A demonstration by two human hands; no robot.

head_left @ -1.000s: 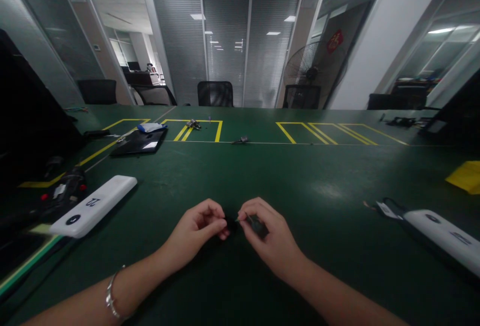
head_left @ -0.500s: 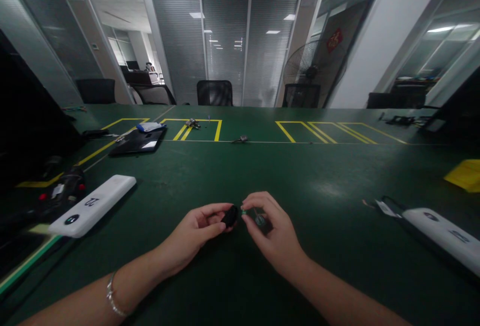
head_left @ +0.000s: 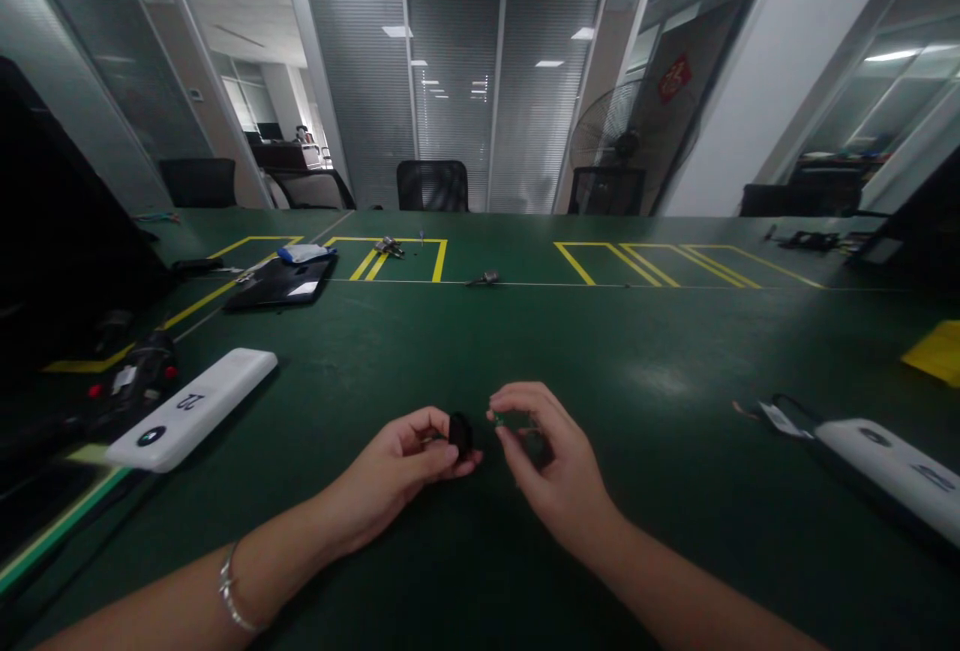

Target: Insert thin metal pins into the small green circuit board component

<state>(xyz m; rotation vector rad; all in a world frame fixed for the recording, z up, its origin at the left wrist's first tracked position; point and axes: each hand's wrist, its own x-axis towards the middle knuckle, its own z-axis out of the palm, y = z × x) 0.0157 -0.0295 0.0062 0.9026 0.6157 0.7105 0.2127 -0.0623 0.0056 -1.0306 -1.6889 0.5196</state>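
Observation:
My left hand (head_left: 420, 451) is closed on a small black rounded piece (head_left: 460, 436), held between thumb and fingers just above the green table (head_left: 420, 361). A short gap away, my right hand (head_left: 547, 451) pinches a tiny green part (head_left: 499, 418) between thumb and fingertips. Its exact kind is too small to make out. The two hands face each other and do not touch. A silvery bracelet (head_left: 234, 591) circles my left wrist.
A white power bank (head_left: 199, 409) lies to the left, and another white power bank (head_left: 892, 466) with a cable to the right. Farther back are a black flat case (head_left: 281, 283), small metal parts (head_left: 388, 247) and a small dark-grey piece (head_left: 489, 277). A yellow object (head_left: 937, 353) stands at the right edge.
The black piece in my left hand has turned to stand more edge-on. My right hand has shifted slightly to the right, still pinching the green part. The view has moved a little.

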